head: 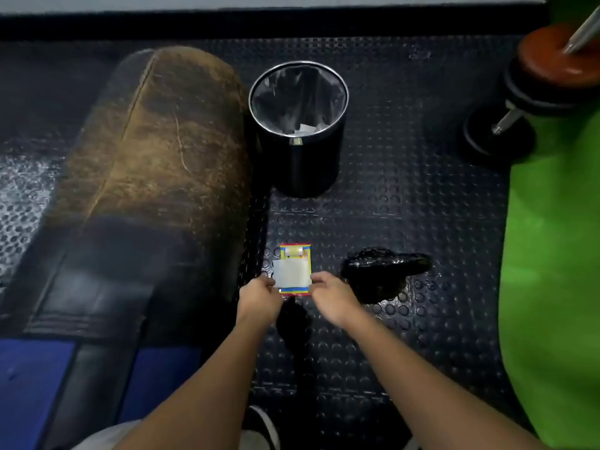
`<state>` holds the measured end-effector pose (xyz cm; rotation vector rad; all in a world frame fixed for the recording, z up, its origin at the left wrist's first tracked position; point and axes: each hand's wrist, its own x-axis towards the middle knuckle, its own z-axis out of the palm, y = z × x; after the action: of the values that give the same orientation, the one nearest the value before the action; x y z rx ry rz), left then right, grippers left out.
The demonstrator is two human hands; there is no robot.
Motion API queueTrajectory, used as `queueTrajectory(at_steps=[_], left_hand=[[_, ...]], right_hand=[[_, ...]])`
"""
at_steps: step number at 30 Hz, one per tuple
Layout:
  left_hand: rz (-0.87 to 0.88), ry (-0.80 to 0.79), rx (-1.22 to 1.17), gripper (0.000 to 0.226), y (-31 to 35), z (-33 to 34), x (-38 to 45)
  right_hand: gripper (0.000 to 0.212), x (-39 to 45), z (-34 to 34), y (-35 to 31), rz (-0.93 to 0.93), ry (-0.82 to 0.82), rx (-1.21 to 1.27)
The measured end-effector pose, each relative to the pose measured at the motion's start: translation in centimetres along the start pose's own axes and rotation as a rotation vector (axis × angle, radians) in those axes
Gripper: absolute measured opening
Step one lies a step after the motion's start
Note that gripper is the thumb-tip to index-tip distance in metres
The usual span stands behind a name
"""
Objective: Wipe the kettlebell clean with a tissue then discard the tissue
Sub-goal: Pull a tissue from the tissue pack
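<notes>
From my remote seat I see the lumpy, glossy black kettlebell (pixel 383 274) lying on the studded black rubber floor (pixel 422 206), just right of a small tissue packet with red, yellow and blue edges (pixel 294 269) that I hold low over the floor. My left hand (pixel 259 298) and right hand (pixel 332 298) each pinch a lower corner of the packet with curled fingers. I judge the task barely begun: no tissue is out, the kettlebell is unwiped, and the round black bin with a clear liner (pixel 298 125) waits beyond the packet, beside a worn brown padded bench (pixel 156 157).
</notes>
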<state>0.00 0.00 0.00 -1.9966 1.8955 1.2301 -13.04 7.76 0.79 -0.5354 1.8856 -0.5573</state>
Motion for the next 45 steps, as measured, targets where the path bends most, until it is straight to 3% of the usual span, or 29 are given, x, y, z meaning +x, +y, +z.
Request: queueTrajectory(at_steps=[5,15,21,28,32,36,40,43,45], left_hand=[[-0.158,0.117,-0.123,0.031,-1.3,4.4,6.5],[-0.160,0.138,-0.122,0.051,-3.1,9.2,14.0],[-0.124,0.121,0.002,0.040,-3.6,9.8,14.7],[-0.068,0.097,-0.017,0.018,-1.7,8.1,12.7],[0.026,0.138,-0.062,0.011,-0.8,6.5,11.1],[0.082,0.167,-0.082,0.010,-0.9,4.9,8.8],[0.126,0.201,-0.087,0.010,-0.9,3.5,6.9],[0.149,0.214,-0.102,0.011,-0.4,2.9,5.8],[0.181,0.221,-0.097,0.011,0.1,2.7,5.1]], right_hand=[[0.048,5.9,3.5,1.6,0.011,0.057,0.106],[0.040,11.6,6.1,5.3,-0.154,0.328,0.013],[0.039,10.7,5.6,5.9,-0.153,0.265,-0.030],[0.044,8.3,2.7,2.8,-0.242,0.154,-0.105],[0.036,5.6,0.3,0.5,-0.329,0.150,-0.156],[0.028,0.8,-3.5,-1.2,-0.508,0.181,-0.259],[0.026,-2.4,-9.1,-0.3,-0.632,0.313,-0.577],[0.032,-2.3,-12.9,2.5,-0.470,0.386,-0.841],[0.036,-1.5,-14.7,4.6,-0.319,0.349,-0.799]])
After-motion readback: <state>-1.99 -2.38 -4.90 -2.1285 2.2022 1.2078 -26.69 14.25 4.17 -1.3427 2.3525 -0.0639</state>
